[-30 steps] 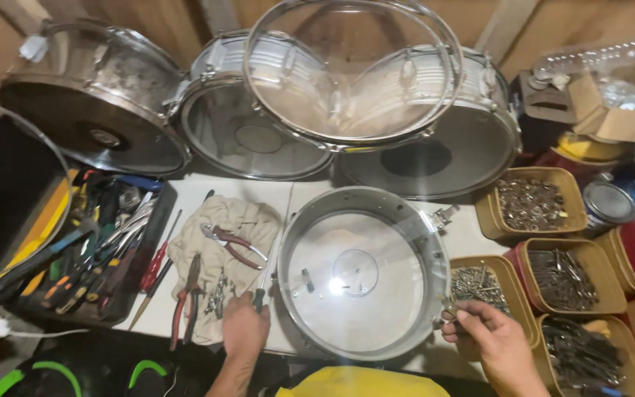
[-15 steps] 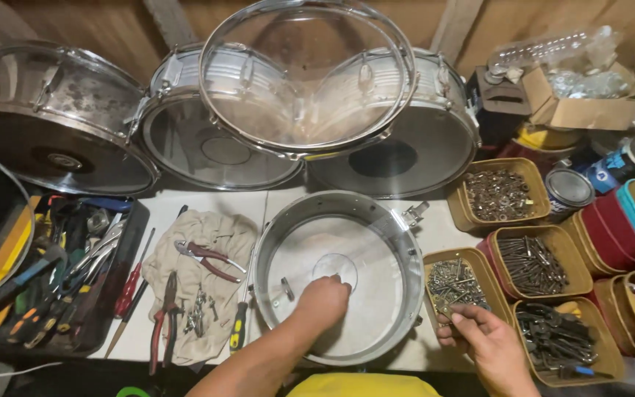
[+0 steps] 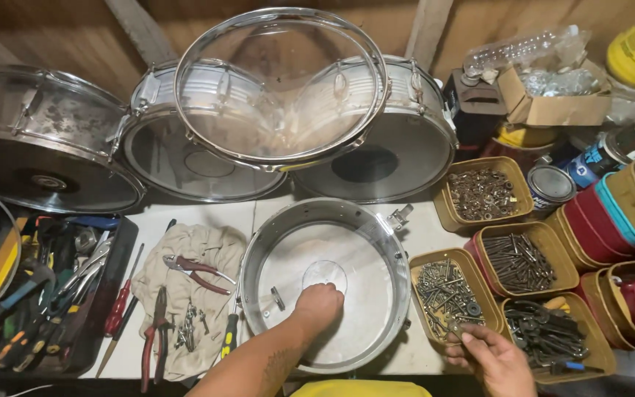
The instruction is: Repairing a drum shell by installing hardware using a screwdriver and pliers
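Observation:
A metal snare drum shell (image 3: 398,257) lies open side up on the white bench in front of me. My left hand (image 3: 317,305) reaches down inside it, fingers curled against the clear drum head at the bottom; whether it holds anything is hidden. My right hand (image 3: 490,356) rests at the near edge of a tan tub of screws (image 3: 446,290), fingertips pinched on small metal hardware.
Several tubs of bolts and parts (image 3: 523,261) crowd the right side. A rag (image 3: 192,250) with pliers (image 3: 196,272) and screwdrivers lies left of the shell, beside a black tool tray (image 3: 45,294). Drums (image 3: 45,158) and a clear-headed hoop (image 3: 281,84) lean at the back.
My left hand moved from the shell's near rim down into the shell. My right hand stayed by the screw tub. The view shifted left and closer.

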